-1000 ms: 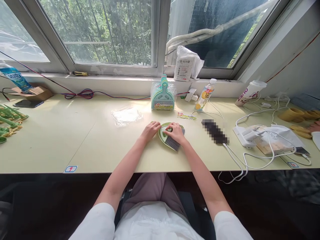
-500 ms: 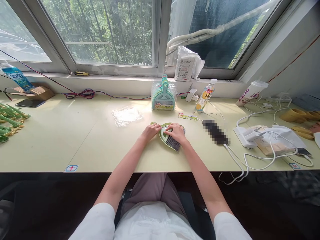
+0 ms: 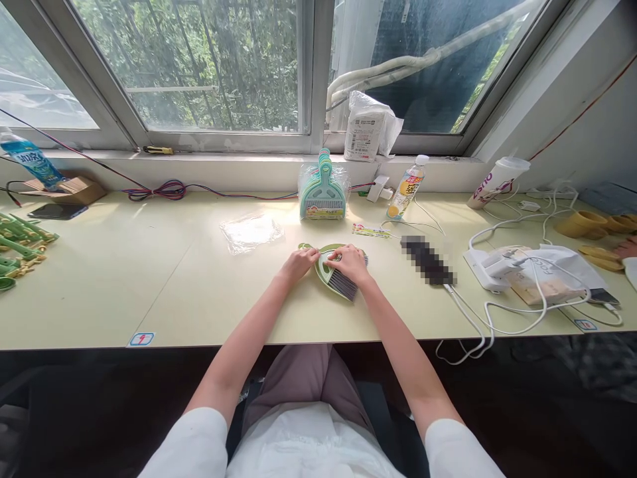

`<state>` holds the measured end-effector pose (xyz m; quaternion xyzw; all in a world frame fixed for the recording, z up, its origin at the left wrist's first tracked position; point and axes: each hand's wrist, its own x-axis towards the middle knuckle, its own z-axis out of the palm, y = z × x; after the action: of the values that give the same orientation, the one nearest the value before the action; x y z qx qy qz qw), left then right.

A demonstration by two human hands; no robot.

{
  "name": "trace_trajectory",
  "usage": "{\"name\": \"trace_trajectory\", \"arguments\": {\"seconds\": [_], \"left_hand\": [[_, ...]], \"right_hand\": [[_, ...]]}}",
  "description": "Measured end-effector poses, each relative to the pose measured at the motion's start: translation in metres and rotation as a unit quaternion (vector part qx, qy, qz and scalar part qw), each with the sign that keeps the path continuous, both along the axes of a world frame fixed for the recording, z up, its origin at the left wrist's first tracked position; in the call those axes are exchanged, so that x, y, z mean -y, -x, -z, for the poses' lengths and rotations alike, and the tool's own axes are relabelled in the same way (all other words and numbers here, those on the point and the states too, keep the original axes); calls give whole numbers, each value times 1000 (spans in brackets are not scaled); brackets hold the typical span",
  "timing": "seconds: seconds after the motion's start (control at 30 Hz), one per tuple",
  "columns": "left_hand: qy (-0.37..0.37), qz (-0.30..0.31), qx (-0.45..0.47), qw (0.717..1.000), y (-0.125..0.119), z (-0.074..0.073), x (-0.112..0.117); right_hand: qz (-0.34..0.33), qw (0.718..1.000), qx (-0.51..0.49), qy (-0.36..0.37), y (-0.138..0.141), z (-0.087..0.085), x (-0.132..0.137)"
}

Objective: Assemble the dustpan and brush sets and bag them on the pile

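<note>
A green dustpan [image 3: 323, 279] lies on the table in front of me, its handle pointing to the upper left. Inside it rests a small hand brush [image 3: 343, 285] with grey bristles. The fingers of my left hand [image 3: 298, 263] are closed at the dustpan's handle end. My right hand [image 3: 350, 263] is bent over the brush, thumb and fingertips pinched at its green and white upper part. My fingers cover part of both pieces. Behind them stands a plastic-wrapped stack of dustpan and brush sets [image 3: 323, 196]. A printed label strip [image 3: 371, 231] lies behind my right hand.
Clear plastic bags [image 3: 251, 234] lie to the left. A juice bottle [image 3: 407, 189], a pixelated dark object [image 3: 428, 260], a power strip [image 3: 485, 271] with white cables and a cup [image 3: 499, 184] are on the right. Green utensils [image 3: 22, 245] lie far left. Another person's hand shows far right.
The whole view has shifted slightly. Both hands stay in nearly the same place on the dustpan and brush.
</note>
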<state>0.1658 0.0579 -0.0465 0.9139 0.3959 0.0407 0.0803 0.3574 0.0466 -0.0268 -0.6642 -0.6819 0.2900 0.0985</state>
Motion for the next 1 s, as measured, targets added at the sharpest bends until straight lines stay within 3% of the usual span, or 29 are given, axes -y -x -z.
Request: {"name": "trace_trajectory", "arguments": {"seconds": [0.4,1.0], "left_hand": [[-49,43,47,997,-2,-3,-1],[0,44,-12,999,-5,3,-1]], "right_hand": [[40,999,-1,-16,4,1,2],[26,999,-16,-7,0,3,1]]}}
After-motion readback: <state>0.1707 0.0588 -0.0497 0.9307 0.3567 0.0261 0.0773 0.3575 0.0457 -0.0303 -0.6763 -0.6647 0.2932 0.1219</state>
